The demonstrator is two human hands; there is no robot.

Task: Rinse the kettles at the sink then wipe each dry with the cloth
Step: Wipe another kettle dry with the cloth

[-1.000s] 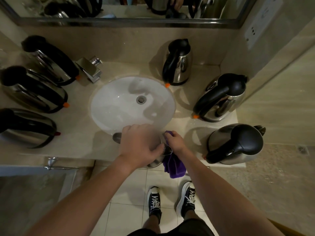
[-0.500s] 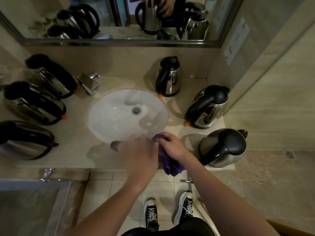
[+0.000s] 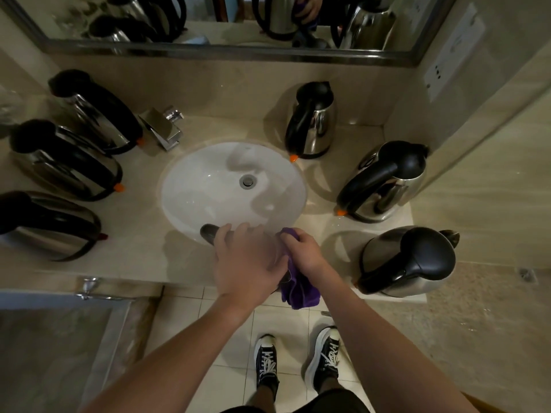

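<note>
My left hand (image 3: 246, 262) is clamped over a steel kettle (image 3: 210, 234) held at the near rim of the white sink (image 3: 208, 186); the hand hides most of the kettle, and only its dark end shows to the left. My right hand (image 3: 301, 251) presses a purple cloth (image 3: 299, 290) against the kettle's right side, with the cloth hanging down past the counter edge. Three steel kettles with black handles stand on the right of the counter (image 3: 313, 123) (image 3: 384, 183) (image 3: 408, 260). Three more lean on the left (image 3: 95, 111) (image 3: 65, 162) (image 3: 47, 225).
A chrome tap (image 3: 164, 126) sits at the sink's back left. A mirror (image 3: 226, 22) runs along the back wall, and a tiled wall with a socket plate (image 3: 453, 52) closes the right side. A glass panel (image 3: 53, 347) stands lower left. My shoes (image 3: 298, 362) are on the tiled floor.
My right hand with the cloth has slid up and over the kettle's side, then shifted slightly. My left hand has stayed gripping the kettle. The view has tilted a little.
</note>
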